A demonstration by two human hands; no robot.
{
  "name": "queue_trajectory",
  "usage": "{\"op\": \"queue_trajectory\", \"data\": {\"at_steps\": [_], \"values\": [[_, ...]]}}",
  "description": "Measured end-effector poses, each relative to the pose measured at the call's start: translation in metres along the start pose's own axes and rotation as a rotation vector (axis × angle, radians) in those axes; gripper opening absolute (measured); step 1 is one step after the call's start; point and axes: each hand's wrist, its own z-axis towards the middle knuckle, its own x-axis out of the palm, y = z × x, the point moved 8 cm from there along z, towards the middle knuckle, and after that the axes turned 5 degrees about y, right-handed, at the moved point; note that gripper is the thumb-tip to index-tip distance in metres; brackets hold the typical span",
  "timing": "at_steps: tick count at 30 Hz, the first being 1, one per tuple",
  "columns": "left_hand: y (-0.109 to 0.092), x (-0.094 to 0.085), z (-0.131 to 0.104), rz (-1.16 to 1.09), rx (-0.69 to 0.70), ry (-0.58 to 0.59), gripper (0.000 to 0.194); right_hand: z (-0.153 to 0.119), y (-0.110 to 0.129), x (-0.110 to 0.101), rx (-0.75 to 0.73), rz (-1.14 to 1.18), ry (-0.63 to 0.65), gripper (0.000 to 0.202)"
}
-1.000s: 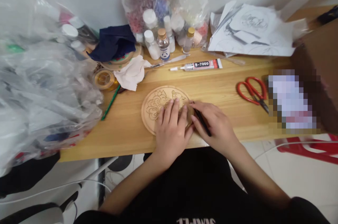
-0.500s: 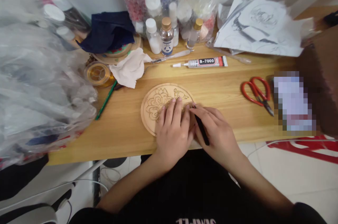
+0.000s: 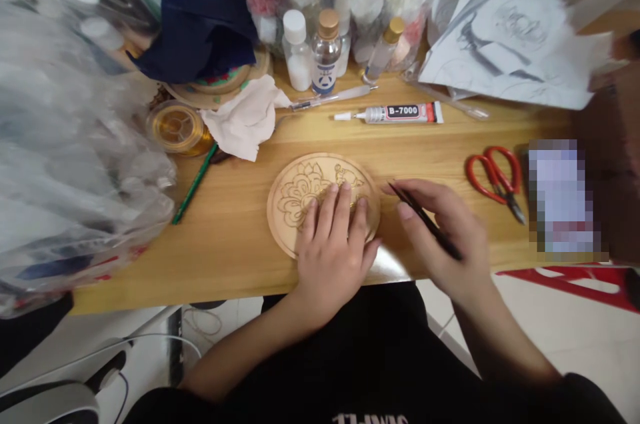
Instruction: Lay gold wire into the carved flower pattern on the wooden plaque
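Observation:
A round pale wooden plaque (image 3: 283, 227) lies on the table, bearing a flower design outlined in gold-coloured wire. My left hand (image 3: 333, 254) rests flat on its right half, fingers stretched out and covering part of the pattern. To the right of the plaque, my right hand (image 3: 445, 237) is closed round a pair of slim black tweezers (image 3: 425, 219). Their pointed tip is directed up and left, apart from the plaque's edge. Whether anything sits between the tips is too small to tell.
Behind the plaque lie a B-7000 glue tube (image 3: 403, 113), a clear pen-like tool (image 3: 335, 97) and small bottles (image 3: 325, 57). Red-handled pliers (image 3: 495, 174) and a blurred-out phone (image 3: 563, 197) are at right. A green pencil (image 3: 195, 184), wire spool (image 3: 175, 127) and plastic bags (image 3: 85, 144) are at left.
My right hand has moved right, away from the plaque, with the tweezers still in it. My left hand stays on the plaque. The view has shifted slightly.

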Motion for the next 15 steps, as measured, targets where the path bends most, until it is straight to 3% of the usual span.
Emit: {"op": "queue_trajectory", "data": {"at_steps": [2, 6, 15], "values": [[0.000, 0.000, 0.000, -0.006, 0.005, -0.010, 0.045, 0.007, -0.004, -0.001, 0.044, 0.085, 0.057, 0.028], [0.000, -0.001, 0.001, -0.022, 0.003, -0.025, 0.044, 0.019, 0.002, 0.001, -0.013, -0.044, 0.157, 0.014], [0.002, 0.001, 0.002, -0.029, 0.001, -0.004, 0.044, 0.019, -0.001, 0.005, 0.013, -0.079, 0.138, 0.012]]}}
